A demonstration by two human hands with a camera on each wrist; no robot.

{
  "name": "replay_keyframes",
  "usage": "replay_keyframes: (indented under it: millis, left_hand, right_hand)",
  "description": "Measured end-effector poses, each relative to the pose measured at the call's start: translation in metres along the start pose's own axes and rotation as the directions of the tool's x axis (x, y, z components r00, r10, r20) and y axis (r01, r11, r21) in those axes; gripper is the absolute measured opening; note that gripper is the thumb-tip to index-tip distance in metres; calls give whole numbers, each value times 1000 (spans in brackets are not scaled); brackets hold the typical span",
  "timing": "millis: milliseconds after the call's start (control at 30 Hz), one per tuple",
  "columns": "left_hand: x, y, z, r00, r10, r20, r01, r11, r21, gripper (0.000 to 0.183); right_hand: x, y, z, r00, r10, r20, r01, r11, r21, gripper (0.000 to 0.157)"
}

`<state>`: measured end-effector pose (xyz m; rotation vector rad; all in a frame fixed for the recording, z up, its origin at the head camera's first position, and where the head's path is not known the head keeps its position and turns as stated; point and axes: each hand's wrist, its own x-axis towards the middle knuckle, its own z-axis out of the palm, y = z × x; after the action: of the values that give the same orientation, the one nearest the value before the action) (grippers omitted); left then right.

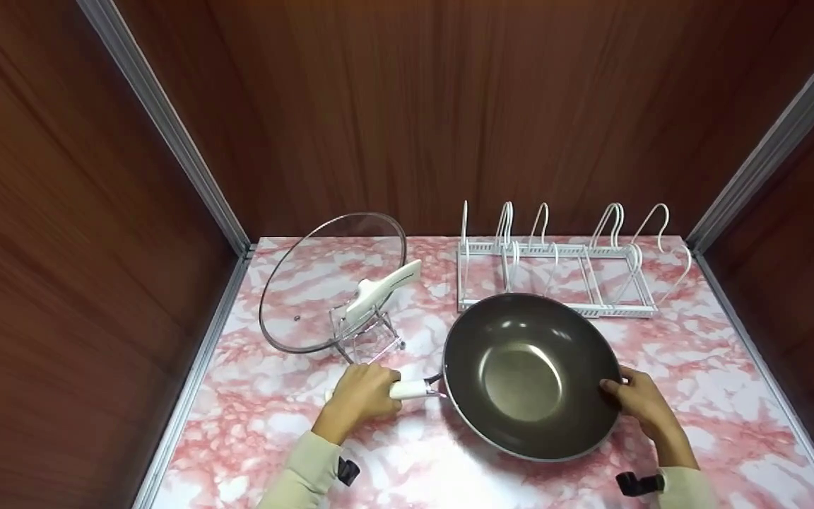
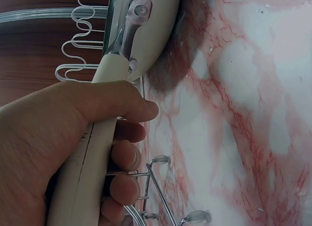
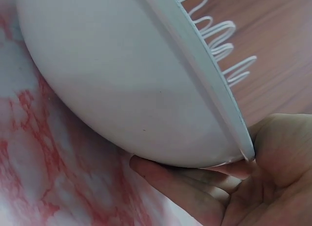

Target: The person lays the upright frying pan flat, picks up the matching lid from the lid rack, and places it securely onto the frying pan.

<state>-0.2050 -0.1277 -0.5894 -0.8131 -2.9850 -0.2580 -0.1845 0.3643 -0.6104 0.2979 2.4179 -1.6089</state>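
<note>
The left grip (image 1: 364, 392) is grasping the white handle (image 1: 410, 389); the right grip (image 1: 641, 400) is pinching the dark wok (image 1: 531, 382) edge.

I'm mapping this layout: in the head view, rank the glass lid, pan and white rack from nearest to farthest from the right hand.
1. Pan: the right hand holds its right rim.
2. White rack: just behind the pan.
3. Glass lid: farthest, left of the pan, tilted.
</note>
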Motion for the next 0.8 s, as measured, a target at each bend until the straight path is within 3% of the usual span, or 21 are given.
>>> replay_keyframes:
  millis: [400,800]
  left_hand:
    - [0,0,-3,1000,0,25,0,1000,12,28]
    - [-3,-2,-8,998,-18,66,20,999,-40,32]
  right_hand:
    - [2,-1,3,999,0,-34,-3,998,-67,47]
    - [3,-4,4,998,-15,-59,6,990,-141,47]
